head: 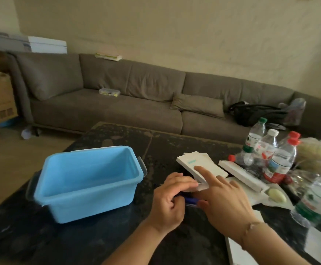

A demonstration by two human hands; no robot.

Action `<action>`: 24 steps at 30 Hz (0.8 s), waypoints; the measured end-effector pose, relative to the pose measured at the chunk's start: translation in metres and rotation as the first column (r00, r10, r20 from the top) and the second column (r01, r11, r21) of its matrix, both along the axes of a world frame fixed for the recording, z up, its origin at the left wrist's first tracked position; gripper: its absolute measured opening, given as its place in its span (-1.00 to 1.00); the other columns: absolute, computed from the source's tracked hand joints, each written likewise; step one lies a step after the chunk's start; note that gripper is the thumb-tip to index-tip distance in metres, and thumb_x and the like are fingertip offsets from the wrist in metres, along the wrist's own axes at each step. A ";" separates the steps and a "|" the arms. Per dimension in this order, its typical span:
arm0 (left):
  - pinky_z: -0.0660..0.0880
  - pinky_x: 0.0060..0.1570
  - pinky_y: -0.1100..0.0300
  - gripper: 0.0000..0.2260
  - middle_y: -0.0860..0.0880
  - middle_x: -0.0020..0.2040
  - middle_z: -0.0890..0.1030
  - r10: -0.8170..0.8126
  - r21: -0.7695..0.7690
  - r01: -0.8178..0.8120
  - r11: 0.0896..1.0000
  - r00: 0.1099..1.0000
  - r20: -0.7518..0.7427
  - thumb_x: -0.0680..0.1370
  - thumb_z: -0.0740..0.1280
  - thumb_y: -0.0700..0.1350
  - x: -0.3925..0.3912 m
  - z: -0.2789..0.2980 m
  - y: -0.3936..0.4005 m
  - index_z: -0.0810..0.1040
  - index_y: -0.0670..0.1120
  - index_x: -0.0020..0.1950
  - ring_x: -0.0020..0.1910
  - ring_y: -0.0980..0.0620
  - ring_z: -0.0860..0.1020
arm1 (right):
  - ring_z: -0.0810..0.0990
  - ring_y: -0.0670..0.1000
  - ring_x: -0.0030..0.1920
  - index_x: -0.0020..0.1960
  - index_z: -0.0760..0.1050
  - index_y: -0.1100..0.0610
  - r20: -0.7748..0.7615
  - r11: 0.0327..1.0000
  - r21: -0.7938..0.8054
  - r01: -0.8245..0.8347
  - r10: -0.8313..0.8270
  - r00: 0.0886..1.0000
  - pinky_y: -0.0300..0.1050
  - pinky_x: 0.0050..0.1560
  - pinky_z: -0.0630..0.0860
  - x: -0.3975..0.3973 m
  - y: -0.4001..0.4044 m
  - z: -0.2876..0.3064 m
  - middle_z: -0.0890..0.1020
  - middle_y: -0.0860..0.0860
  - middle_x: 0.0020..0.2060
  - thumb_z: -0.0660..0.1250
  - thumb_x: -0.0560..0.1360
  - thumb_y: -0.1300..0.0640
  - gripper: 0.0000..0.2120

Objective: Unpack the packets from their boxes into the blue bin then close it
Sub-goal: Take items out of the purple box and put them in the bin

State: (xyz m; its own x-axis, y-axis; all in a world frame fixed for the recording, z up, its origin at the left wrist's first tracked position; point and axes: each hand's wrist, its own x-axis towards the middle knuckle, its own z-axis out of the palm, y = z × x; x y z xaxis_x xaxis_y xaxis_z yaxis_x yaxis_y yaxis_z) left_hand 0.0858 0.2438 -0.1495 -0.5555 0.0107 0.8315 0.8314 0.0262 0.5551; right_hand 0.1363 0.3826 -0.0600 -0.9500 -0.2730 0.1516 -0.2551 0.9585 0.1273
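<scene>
On the dark surface, both hands meet at a white box: left hand pinches its near end, right hand rests flat, fingers straight. Blue bin stands empty, uncovered, just left.

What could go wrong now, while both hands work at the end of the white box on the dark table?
1. The left hand and right hand both work at the near end of the white box, with a blue pen right under them; the pen may get knocked away.
2. The water bottles stand crowded just right of the boxes; a wide move could topple one.
3. The blue bin sits near the table edge, so a push could shift it off.
</scene>
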 end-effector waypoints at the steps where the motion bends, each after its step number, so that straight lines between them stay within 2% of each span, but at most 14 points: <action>1: 0.48 0.30 -0.06 -0.67 -0.10 0.04 0.70 -0.008 -0.036 0.008 0.999 1.000 0.014 0.42 0.19 -0.38 0.001 -0.005 -0.003 0.66 -0.24 0.07 0.11 0.00 0.65 | 0.31 -0.04 0.39 0.32 0.40 -0.35 -0.002 0.999 -0.037 0.031 -0.031 1.000 -0.06 0.25 0.36 0.001 0.001 -0.013 -0.04 -0.22 0.55 0.22 0.58 -0.09 -0.67; 3: 0.51 0.28 -0.02 -0.67 -0.07 0.08 0.69 -0.040 -0.097 0.046 0.994 0.997 0.062 0.43 0.22 -0.36 0.005 -0.014 -0.010 0.65 -0.20 0.11 0.14 0.00 0.63 | 0.44 -0.05 0.29 0.13 0.51 -0.42 -0.054 0.992 -0.112 0.057 -0.063 0.997 -0.05 0.11 0.41 0.006 -0.001 -0.037 0.20 -0.25 0.51 0.28 0.50 -0.14 -0.75; 5: 0.55 0.23 0.05 -0.66 -0.02 0.14 0.66 -0.080 -0.158 0.102 0.982 0.987 0.138 0.44 0.26 -0.31 0.011 -0.020 -0.018 0.63 -0.14 0.17 0.20 0.01 0.60 | 0.58 0.01 0.06 -0.16 0.63 -0.35 -0.144 0.979 -0.192 0.069 -0.098 0.985 -0.02 -0.09 0.46 0.011 -0.005 -0.052 0.50 -0.20 0.34 0.42 0.33 -0.12 -0.87; 7: 0.52 0.27 0.12 -0.61 0.08 0.24 0.60 -0.074 -0.239 0.130 0.962 0.970 0.231 0.46 0.31 -0.23 0.016 -0.024 -0.026 0.56 0.01 0.27 0.30 0.06 0.53 | 0.57 0.10 0.05 -0.30 0.65 -0.23 -0.264 0.964 -0.261 0.057 -0.128 0.956 0.07 -0.08 0.48 0.013 -0.006 -0.061 0.59 -0.11 0.26 0.48 0.28 -0.04 -0.93; 10: 0.40 0.39 0.17 -0.49 0.29 0.36 0.44 0.016 -0.396 0.131 0.909 0.938 0.347 0.49 0.36 -0.14 0.018 -0.028 -0.042 0.38 0.30 0.34 0.42 0.22 0.37 | 0.52 0.23 0.23 -0.26 0.66 -0.07 -0.493 0.963 -0.253 -0.089 -0.049 0.869 0.20 0.13 0.42 0.029 -0.008 -0.072 0.59 0.03 0.29 0.39 0.36 0.03 -0.92; 12: 0.39 0.41 0.13 -0.51 0.32 0.38 0.43 0.051 -0.471 0.108 0.876 0.949 0.313 0.51 0.41 -0.06 0.021 -0.029 -0.050 0.37 0.29 0.38 0.43 0.22 0.36 | 0.52 0.23 0.23 -0.16 0.68 -0.02 -0.624 0.957 -0.176 -0.231 0.073 0.778 0.20 0.19 0.41 0.049 -0.002 -0.080 0.62 0.03 0.24 0.35 0.42 0.02 -0.87; 14: 0.36 0.42 0.10 -0.53 0.30 0.39 0.44 0.045 -0.526 0.099 0.845 0.966 0.254 0.52 0.44 0.02 0.028 -0.030 -0.056 0.42 0.19 0.40 0.42 0.22 0.37 | 0.52 0.14 0.18 0.03 0.60 -0.09 -0.630 0.932 -0.058 -0.357 0.243 0.737 0.11 0.19 0.40 0.073 0.008 -0.083 0.65 -0.04 0.18 0.24 0.53 -0.04 -0.82; 16: 0.32 0.44 0.08 -0.59 0.28 0.40 0.42 0.044 -0.602 0.091 0.793 0.978 0.206 0.52 0.44 0.08 0.037 -0.032 -0.061 0.49 0.13 0.34 0.43 0.24 0.33 | 0.51 -0.03 0.08 0.13 0.47 -0.16 -0.537 0.919 0.028 -0.392 0.345 0.770 -0.06 0.19 0.36 0.088 0.018 -0.080 0.65 -0.15 0.15 0.00 0.65 -0.14 -0.72; 17: 0.29 0.45 0.06 -0.65 0.27 0.43 0.40 0.040 -0.639 0.078 0.765 0.985 0.167 0.52 0.43 0.09 0.041 -0.033 -0.063 0.53 0.12 0.29 0.45 0.23 0.30 | 0.53 -0.11 0.01 0.14 0.46 -0.16 -0.501 0.920 0.028 -0.390 0.350 0.791 -0.18 0.18 0.35 0.090 0.020 -0.079 0.60 -0.20 0.11 -0.05 0.65 -0.16 -0.68; 19: 0.20 0.48 0.04 -0.75 0.28 0.47 0.31 0.019 -0.686 0.066 0.725 0.993 0.116 0.51 0.42 0.11 0.053 -0.032 -0.064 0.60 0.13 0.17 0.50 0.18 0.21 | 0.62 -0.17 -0.13 0.11 0.57 -0.14 -0.524 0.924 -0.062 -0.378 0.292 0.800 -0.28 0.08 0.45 0.090 0.018 -0.076 0.59 -0.25 0.01 0.10 0.62 -0.09 -0.73; 21: 0.20 0.47 0.13 -0.71 0.34 0.46 0.29 -0.013 -0.630 0.129 0.766 0.982 0.186 0.52 0.41 0.14 0.067 -0.019 -0.063 0.58 0.15 0.22 0.51 0.17 0.22 | 0.67 -0.10 -0.23 0.01 0.69 -0.07 -0.609 0.907 -0.206 -0.366 0.174 0.774 -0.17 -0.18 0.57 0.083 0.007 -0.065 0.69 -0.19 -0.10 0.34 0.48 0.09 -0.81; 22: 0.28 0.42 0.22 -0.69 0.35 0.40 0.37 -0.036 -0.540 0.200 0.818 0.954 0.299 0.53 0.41 0.12 0.074 -0.007 -0.063 0.55 0.15 0.27 0.45 0.21 0.31 | 0.66 -0.06 -0.25 -0.03 0.71 -0.02 -0.654 0.890 -0.266 -0.370 0.115 0.747 -0.11 -0.27 0.57 0.078 0.000 -0.057 0.70 -0.15 -0.14 0.40 0.43 0.16 -0.82; 24: 0.49 0.16 0.30 -0.81 0.26 0.16 0.62 -0.179 -0.247 0.346 0.905 0.837 0.517 0.57 0.38 0.00 0.079 0.015 -0.064 0.61 0.07 0.18 0.18 0.22 0.58 | 0.64 -0.05 -0.23 -0.01 0.70 0.04 -0.680 0.831 -0.387 -0.399 0.035 0.733 -0.07 -0.28 0.58 0.068 -0.015 -0.031 0.69 -0.12 -0.13 0.39 0.48 0.13 -0.86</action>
